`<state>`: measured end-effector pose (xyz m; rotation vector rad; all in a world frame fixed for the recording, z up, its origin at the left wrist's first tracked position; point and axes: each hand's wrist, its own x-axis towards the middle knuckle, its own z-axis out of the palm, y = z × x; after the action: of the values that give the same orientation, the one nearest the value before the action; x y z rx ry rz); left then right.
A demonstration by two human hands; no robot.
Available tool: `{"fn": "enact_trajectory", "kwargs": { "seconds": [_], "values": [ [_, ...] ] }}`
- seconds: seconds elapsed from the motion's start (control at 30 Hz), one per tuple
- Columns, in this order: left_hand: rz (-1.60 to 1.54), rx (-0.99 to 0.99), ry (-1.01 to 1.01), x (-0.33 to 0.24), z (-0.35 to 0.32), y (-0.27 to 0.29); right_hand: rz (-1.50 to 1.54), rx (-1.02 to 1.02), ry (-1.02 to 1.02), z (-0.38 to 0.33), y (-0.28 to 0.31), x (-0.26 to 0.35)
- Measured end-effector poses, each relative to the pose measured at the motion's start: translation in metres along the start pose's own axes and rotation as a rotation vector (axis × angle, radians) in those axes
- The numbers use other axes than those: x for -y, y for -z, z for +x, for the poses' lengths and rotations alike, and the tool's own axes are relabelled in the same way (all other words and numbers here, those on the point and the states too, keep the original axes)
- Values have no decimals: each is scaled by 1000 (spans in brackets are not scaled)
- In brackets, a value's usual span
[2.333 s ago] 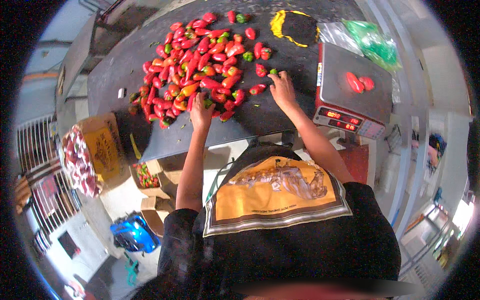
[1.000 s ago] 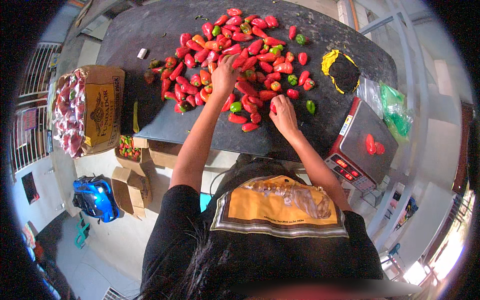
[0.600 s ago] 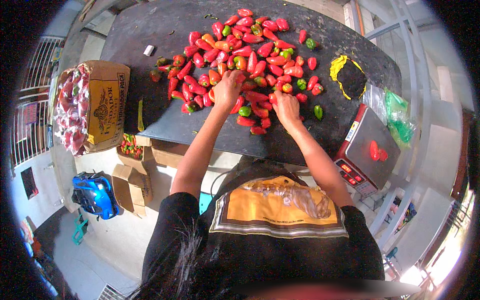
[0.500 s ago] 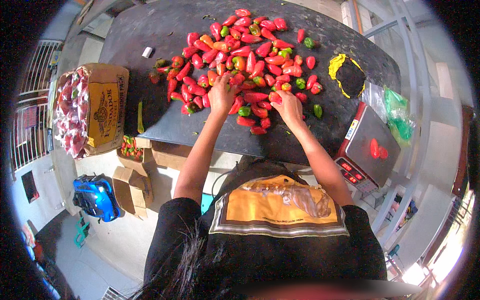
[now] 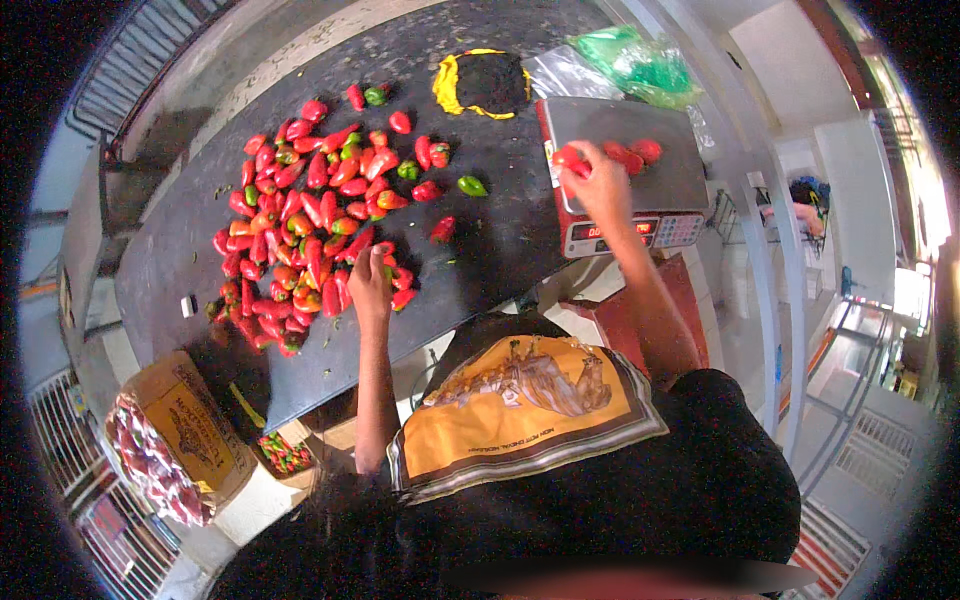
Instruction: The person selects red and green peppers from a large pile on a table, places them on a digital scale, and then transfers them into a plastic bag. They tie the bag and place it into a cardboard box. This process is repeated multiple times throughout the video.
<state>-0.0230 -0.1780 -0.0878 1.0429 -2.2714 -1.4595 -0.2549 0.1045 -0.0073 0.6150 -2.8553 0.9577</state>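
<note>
A loose pile of peppers, mostly red with some green and orange ones, spreads over the dark table. At its near right edge is my left hand, fingers bent together among the peppers; what they hold, if anything, is hidden. To the right, my right hand is over the left part of a digital scale's metal plate, closed round a red pepper; a second red piece shows under the fingers. Red peppers lie on the plate just beyond that hand.
A black and yellow cloth lies at the far side, beside clear and green plastic bags. At the lower left stand a cardboard box of wrapped red produce and a smaller box of peppers. A small white object sits near the table's left edge.
My view has turned to the right. My right hand has gone from the pile to the scale with red pepper in it. My left hand has shifted to the pile's near right edge.
</note>
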Motion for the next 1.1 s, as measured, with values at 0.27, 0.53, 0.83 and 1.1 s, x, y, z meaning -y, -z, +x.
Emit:
{"fn": "enact_trajectory", "kwargs": {
  "seconds": [0.27,0.53,0.83,1.1],
  "values": [
    [-21,254,-14,-45,-10,-52,-252,154,153,85,72,-93],
    [-394,311,58,-52,-51,-77,-185,344,444,130,58,-186],
    [-460,302,222,-82,-80,-111,544,322,-462,81,130,-216],
    [-171,313,-149,-139,-35,-185,712,228,-452,-9,149,-257]
  ]
}}
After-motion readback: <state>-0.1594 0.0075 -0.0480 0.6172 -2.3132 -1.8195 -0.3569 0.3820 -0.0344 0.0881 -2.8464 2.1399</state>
